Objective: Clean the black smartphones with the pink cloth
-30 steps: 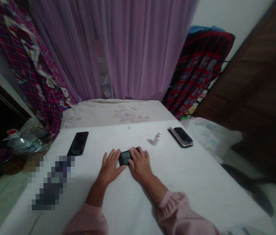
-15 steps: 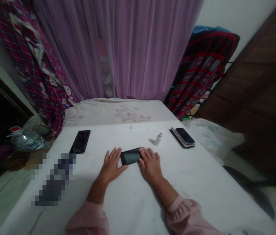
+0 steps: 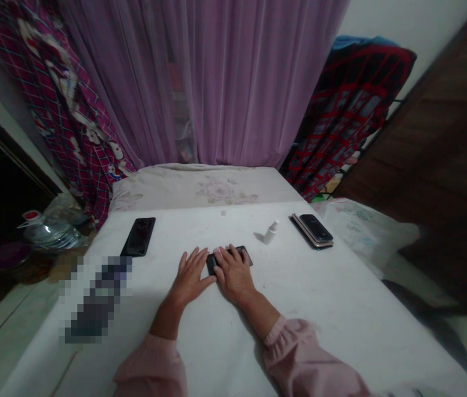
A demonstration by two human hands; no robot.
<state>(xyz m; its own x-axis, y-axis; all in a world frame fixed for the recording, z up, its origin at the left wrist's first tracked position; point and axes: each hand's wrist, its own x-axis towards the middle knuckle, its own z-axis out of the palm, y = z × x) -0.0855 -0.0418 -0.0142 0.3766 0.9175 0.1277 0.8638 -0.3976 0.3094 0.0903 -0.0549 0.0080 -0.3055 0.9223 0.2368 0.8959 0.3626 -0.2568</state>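
A black smartphone [image 3: 211, 264] lies flat on the white-covered table in front of me, turned sideways. My left hand [image 3: 192, 275] steadies its left end, index finger by the upper corner and thumb by the lower one, the other fingers spread. Across the phone's screen lies my right hand [image 3: 233, 273], pressing a small whitish cloth [image 3: 217, 251] under its fingertips. Most of that cloth is hidden by the fingers, and the hand covers the middle of the phone.
A white spray bottle [image 3: 270, 232] stands to the right, beyond my right hand. Farther right are stacked phones [image 3: 315, 229]. Another dark phone [image 3: 139, 237] lies at the left, with a pixelated item [image 3: 98, 300] nearer me. A water jug [image 3: 49, 231] sits beyond the table's left edge.
My right hand has slid left along the phone with the whitish cloth, from its right end toward my left hand. My left hand keeps its place on the phone.
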